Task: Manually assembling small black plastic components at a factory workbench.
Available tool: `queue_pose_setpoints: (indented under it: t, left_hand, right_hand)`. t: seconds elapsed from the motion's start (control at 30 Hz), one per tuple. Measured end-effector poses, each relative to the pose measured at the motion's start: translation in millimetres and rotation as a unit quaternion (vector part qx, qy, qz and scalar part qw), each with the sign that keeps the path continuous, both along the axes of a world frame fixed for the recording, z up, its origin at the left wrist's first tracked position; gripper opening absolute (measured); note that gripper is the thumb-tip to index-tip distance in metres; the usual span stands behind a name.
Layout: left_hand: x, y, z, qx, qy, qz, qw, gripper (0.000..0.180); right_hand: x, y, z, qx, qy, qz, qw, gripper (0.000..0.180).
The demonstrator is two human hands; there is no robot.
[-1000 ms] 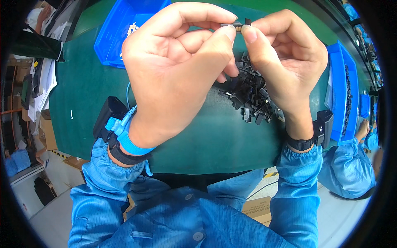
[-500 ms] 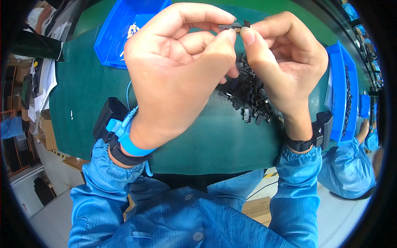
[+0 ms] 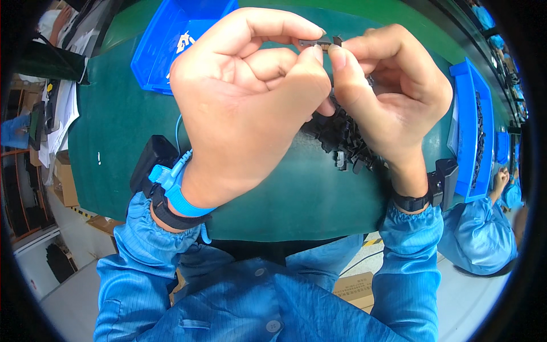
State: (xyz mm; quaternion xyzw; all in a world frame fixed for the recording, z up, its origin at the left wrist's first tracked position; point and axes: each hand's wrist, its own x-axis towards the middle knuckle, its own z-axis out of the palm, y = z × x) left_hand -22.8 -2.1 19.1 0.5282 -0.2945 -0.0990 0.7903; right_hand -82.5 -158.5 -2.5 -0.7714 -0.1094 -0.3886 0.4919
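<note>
Between finger and thumb, my left hand (image 3: pixel 245 108) pinches a small dark plastic part (image 3: pixel 315 43) with a light strip along it. My right hand (image 3: pixel 393 85) closes finger and thumb at the other end of this part, where a small black tab (image 3: pixel 337 41) sticks up. Both hands are held above the table, their fingertips almost meeting. Beneath them lies a pile of small black plastic parts (image 3: pixel 347 139), partly covered by my right hand. The fingers hide how the part and the tab join.
A blue bin (image 3: pixel 149 67) with several small cream-coloured pieces stands at the back left of the green table (image 3: pixel 273 211). Another blue bin (image 3: pixel 468 80), holding black parts, is at the right edge. A coiled cord runs from my blue wrist strap (image 3: pixel 185 202). A co-worker's sleeve (image 3: pixel 478 233) shows at right.
Both hands have come slightly lower with the part, which is tilted a little differently between the fingertips. At the far right, the co-worker's hand has shifted.
</note>
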Motion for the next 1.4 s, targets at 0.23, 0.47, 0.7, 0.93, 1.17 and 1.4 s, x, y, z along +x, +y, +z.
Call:
queue_pose_setpoints:
  t: [0.23, 0.47, 0.7, 0.93, 1.17, 1.4]
  left_hand:
    - [0, -4, -20, 0.005, -0.041, 0.055, 0.998, 0.015]
    - [3, 1, -5, 0.066, -0.052, 0.043, 0.996, 0.013]
    - [22, 8, -32, -0.02, -0.057, -0.032, 0.998, 0.012]
    - [4, -1, -5, 0.043, 0.004, 0.014, 0.999, 0.017]
    - [4, 0, -4, 0.05, 0.023, -0.004, 0.998, 0.02]
    - [3, -1, -4, 0.048, 0.018, -0.002, 0.999, 0.02]
  right_hand:
    - [3, 0, -14, 0.025, -0.051, -0.027, 0.998, 0.007]
    - [0, -2, 10, -0.092, 0.014, 0.005, 0.996, 0.007]
    - [-1, -2, 13, -0.112, 0.014, 0.005, 0.994, 0.007]
    - [1, -12, -7, -0.074, -0.012, -0.068, 0.995, 0.006]
    - [0, -6, -8, 0.077, 0.016, -0.008, 0.997, 0.006]
    - [1, -3, -16, 0.044, -0.005, -0.066, 0.997, 0.006]
